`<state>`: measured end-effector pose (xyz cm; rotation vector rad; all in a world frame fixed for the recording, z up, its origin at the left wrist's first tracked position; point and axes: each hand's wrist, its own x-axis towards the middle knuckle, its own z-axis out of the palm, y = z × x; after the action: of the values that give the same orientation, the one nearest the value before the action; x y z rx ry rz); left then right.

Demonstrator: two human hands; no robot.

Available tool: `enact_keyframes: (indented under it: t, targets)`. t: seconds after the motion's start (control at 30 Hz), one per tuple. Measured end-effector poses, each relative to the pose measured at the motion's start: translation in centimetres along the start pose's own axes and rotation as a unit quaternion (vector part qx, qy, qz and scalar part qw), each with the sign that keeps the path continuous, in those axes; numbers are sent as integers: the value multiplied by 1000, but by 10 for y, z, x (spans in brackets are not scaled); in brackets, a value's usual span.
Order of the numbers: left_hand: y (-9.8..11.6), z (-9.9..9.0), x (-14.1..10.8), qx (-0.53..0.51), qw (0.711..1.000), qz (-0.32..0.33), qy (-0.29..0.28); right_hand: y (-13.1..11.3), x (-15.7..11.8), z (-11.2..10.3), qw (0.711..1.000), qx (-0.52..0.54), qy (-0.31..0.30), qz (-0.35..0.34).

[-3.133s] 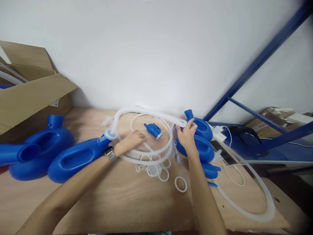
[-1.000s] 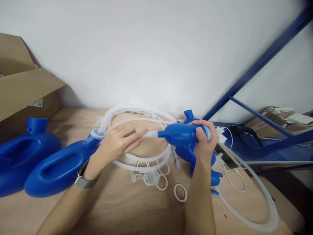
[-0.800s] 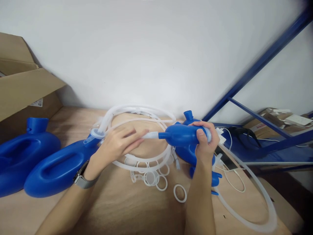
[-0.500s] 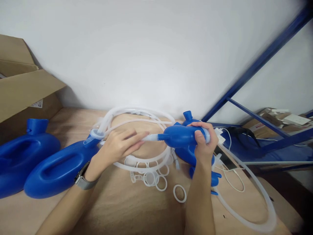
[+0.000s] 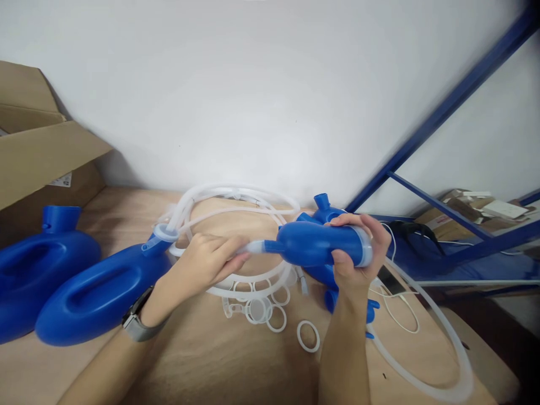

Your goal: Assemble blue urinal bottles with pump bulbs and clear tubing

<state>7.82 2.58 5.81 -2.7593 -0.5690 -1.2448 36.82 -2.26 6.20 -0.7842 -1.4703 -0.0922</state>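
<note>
Holding a small blue piece (image 5: pixel 306 243) in the right hand (image 5: pixel 358 247), above the tabletop (image 5: pixel 236 365), with the thumb along the near side and the fingers wrapped over the far side, close to the clear collar (image 5: pixel 367 247) at its wide end. Pinching a white tube end (image 5: pixel 255 247) in the left hand (image 5: pixel 206 261), with fingers closed on it from above and thumb beneath. Lined up nearly straight, with the narrow blue spout (image 5: pixel 273 246) meeting the white tube end. Hard to tell how deep the fit goes, or where the tube runs behind the left hand.

Changed over the last few seconds: no longer lying inside the coil of tubing (image 5: pixel 181 212), but lifted and met with the white tube end. Over the last half second, apparently brought slightly lower and nearer the body, with no change of grip on either side. For the work in hand, a joining step under way, by judgement: both parts secured and pointed at each other, yet without clear proof of a full fit.

Spread below the hands, at the near edge of the coil of tubing, a clear lid (image 5: pixel 258 310) among overlapping rings. Farther right, apart from these, a loose ring (image 5: pixel 299 334). Beside the left forearm, a large blue bottle (image 5: pixel 101 292), tilted on the tabletop.
</note>
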Motion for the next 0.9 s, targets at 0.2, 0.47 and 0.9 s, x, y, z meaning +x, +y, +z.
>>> enact_keyframes:
  t: [0.2,0.47,0.9]
  targets:
    - [7,-15,5,-201,972,-90,-79,-4,0,1,999,28,-14,-23]
    - [4,-13,3,-309,914,-220,-144,-1,9,-2,992,9,-25,-122]
    - [17,-4,2,-210,956,-151,-138,-12,6,-2,997,0,-39,-67]
